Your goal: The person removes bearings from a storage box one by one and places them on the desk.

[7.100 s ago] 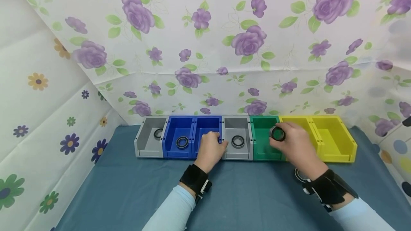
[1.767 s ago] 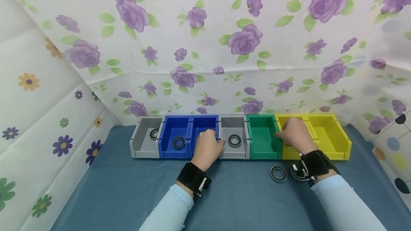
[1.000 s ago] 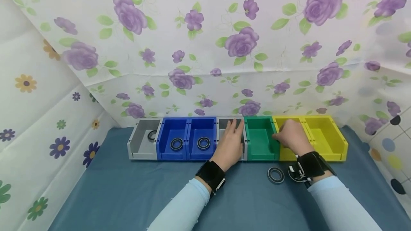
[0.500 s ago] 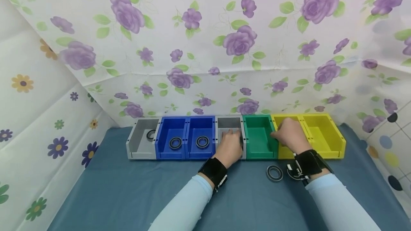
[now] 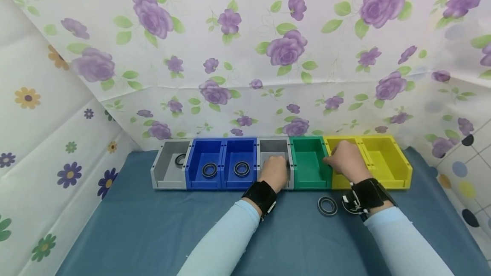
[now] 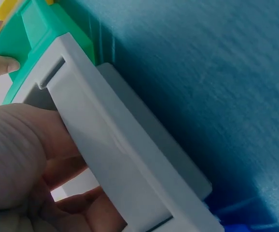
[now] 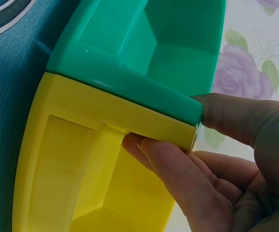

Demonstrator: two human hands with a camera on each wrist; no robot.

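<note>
My left hand (image 5: 274, 171) reaches down into the middle grey bin (image 5: 273, 144), fingers bent behind its front lip in the left wrist view. The ball bearing seen there earlier is hidden by the hand; I cannot tell whether the fingers hold it. My right hand (image 5: 348, 162) pinches the adjoining side walls of the green bin (image 7: 130, 87) and a yellow bin (image 7: 57, 154), thumb on the green side, fingers inside the yellow one. Ball bearings lie in the second blue bin (image 5: 250, 182), the first blue bin (image 5: 197, 180) and the left grey bin (image 5: 165, 173).
A loose ball bearing (image 5: 327, 206) lies on the blue cloth (image 5: 153, 233) before the green bin. Another bearing (image 5: 350, 208) is partly covered by the right wrist strap. A second yellow bin (image 5: 387, 167) ends the row at right. Floral sheeting (image 5: 245, 54) hangs behind.
My left hand has left the second blue bin for the middle grey one, uncovering a bearing in the blue. My right hand, earlier holding a bearing over the green bin, now grips the bin walls.
</note>
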